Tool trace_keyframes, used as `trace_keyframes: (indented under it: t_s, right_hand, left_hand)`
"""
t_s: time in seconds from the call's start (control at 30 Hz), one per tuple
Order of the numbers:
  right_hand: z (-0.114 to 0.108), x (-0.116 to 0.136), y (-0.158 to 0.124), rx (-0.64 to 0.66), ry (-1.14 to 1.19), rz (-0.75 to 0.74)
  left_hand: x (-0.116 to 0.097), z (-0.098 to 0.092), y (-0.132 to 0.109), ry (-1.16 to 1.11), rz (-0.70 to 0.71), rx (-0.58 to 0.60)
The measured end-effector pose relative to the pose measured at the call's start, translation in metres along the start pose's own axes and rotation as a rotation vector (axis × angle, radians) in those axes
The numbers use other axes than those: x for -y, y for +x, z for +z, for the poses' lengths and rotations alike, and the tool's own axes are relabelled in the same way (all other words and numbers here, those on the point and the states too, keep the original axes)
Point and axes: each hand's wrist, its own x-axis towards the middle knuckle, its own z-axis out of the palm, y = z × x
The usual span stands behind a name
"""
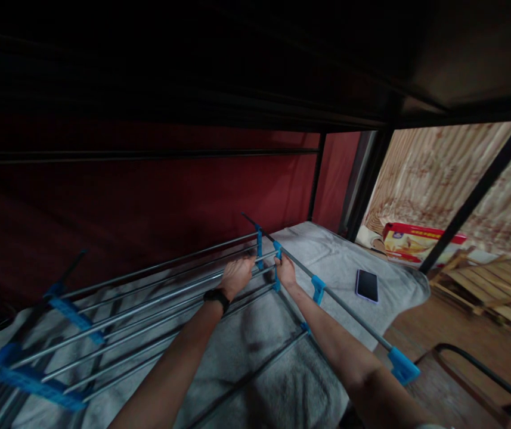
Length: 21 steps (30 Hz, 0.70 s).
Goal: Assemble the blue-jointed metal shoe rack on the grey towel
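Red curtain behind, dark bunk overhead, grey blanket point(335, 256) beneath. Item: drying rack point(157, 298), steel rods with blue joints, lying on the blanket under both my hands. Left hand point(236, 275), black watch at the wrist, was closed around a rod near its far end. Right hand point(285, 271), just beside it, gripped the side bar by a blue clip point(277, 250). Phone point(367, 285) lay on the blanket right of my right hand; a red box point(416, 243) sat beyond.

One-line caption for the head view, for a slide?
Both hands, left hand and right hand, grip a metal drying rack lying on a grey blanket beside a phone.
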Motion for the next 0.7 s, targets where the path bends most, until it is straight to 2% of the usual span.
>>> trace_keyframes:
  t_s: [0.27, 0.5, 0.6, 0.7]
  right_hand:
    - [-0.003, 0.006, -0.003, -0.003, -0.022, 0.017]
    - [-0.013, 0.005, 0.000, 0.063, -0.009, -0.012]
    - [-0.016, 0.002, 0.001, 0.076, 0.006, -0.027]
    - [-0.016, 0.000, 0.001, 0.086, 0.028, -0.039]
  left_hand:
    - [-0.008, 0.001, -0.005, 0.047, 0.002, -0.047]
    - [-0.013, -0.006, -0.013, 0.046, 0.062, -0.109]
    - [-0.003, -0.010, -0.034, 0.058, 0.026, -0.183]
    - [0.017, -0.009, -0.069, 0.104, -0.092, -0.298]
